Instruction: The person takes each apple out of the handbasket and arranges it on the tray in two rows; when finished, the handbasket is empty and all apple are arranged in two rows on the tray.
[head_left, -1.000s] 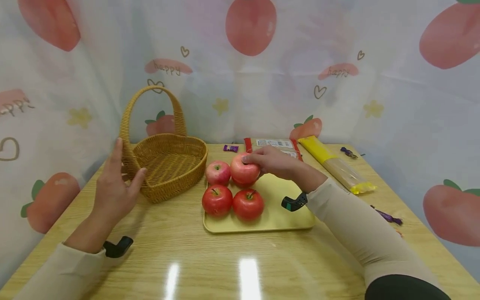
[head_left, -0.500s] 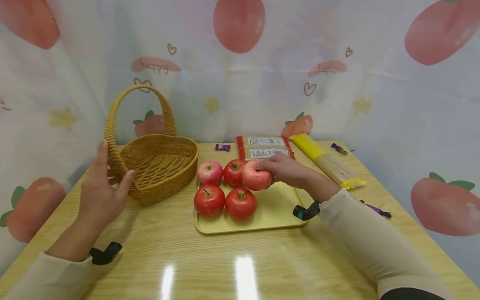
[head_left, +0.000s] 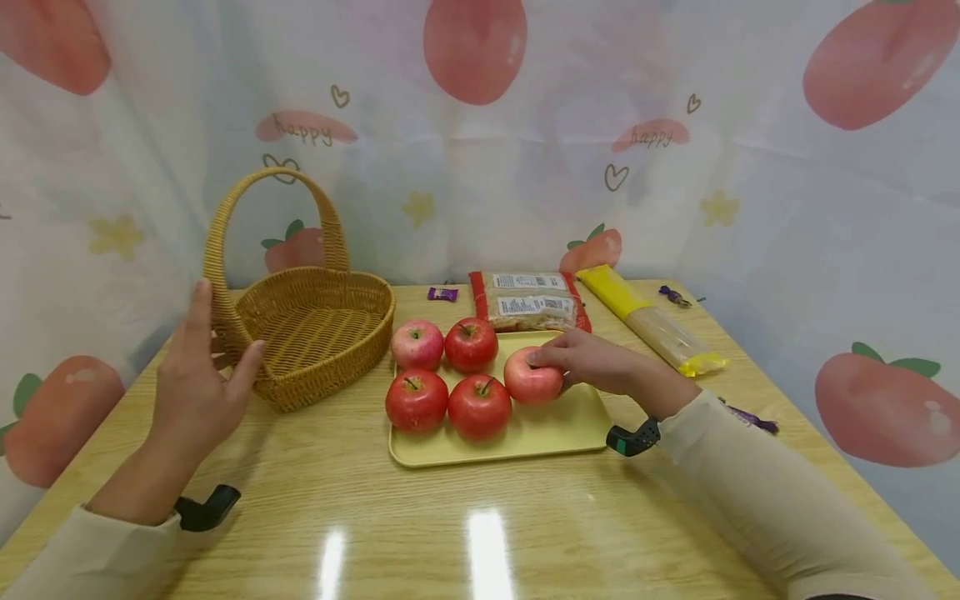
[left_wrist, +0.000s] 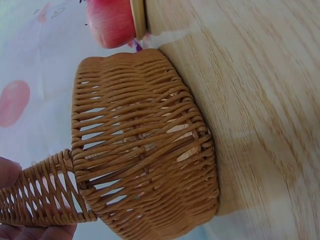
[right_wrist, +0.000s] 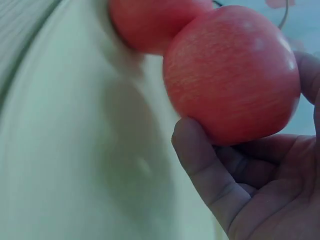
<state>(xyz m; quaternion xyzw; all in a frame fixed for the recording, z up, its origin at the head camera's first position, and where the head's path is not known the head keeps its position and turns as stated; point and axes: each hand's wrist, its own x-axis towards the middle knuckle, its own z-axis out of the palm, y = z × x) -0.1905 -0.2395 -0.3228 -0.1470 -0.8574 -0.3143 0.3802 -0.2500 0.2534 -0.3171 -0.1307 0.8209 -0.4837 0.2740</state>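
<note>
My right hand point(head_left: 600, 362) holds a pinkish-red apple point(head_left: 532, 377) low over the yellow tray point(head_left: 517, 446), at the right of the other apples. In the right wrist view, fingers and thumb lie around the held apple point(right_wrist: 232, 75), and a shadow falls on the tray below it. Several apples sit together on the tray's left side, among them a red apple point(head_left: 480, 407) in front and a paler apple point(head_left: 417, 344) behind. On the left, my left hand point(head_left: 198, 379) grips the base of the wicker basket's handle point(left_wrist: 37, 192); the basket point(head_left: 330, 367) stands upright with nothing in it.
Behind the tray lies a clear packet with red ends point(head_left: 528, 300). A long yellow packet point(head_left: 648, 321) slants at the back right. Small purple-wrapped candies point(head_left: 442, 294) are scattered at the back and right. A printed curtain point(head_left: 480, 192) closes off the back and sides.
My right hand has carried the apple from the back row rightward and down, toward the tray's right half, uncovering a red apple behind it. The left hand stays at the basket handle.
</note>
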